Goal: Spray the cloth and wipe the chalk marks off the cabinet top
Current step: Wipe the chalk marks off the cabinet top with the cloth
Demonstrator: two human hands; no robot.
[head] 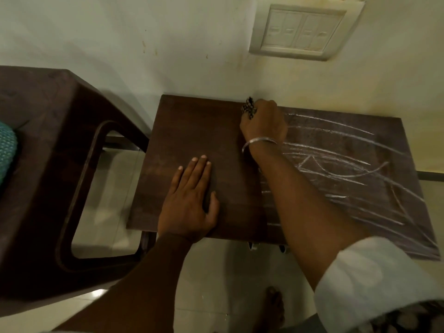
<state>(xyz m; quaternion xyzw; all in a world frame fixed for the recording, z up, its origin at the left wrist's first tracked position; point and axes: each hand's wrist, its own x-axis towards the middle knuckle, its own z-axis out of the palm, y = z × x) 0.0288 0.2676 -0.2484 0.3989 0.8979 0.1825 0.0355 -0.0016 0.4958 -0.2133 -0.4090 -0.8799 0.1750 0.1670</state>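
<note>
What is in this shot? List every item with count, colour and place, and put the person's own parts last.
cabinet top: one, dark brown wood, centre, against the wall
chalk marks: many white strokes, right half of the cabinet top; left half bare
cloth: one, dark with light checks, bunched in the right hand at the back edge
chair: one, dark brown plastic, left of the cabinet
switch plate: one, off-white, on the wall above
bangle: one, silver, right wrist
sleeve: one, white, rolled on the right arm
left hand: flat, palm down on the cabinet top
right hand: closed around the cloth
foot: one, bare, on the floor tiles
</note>
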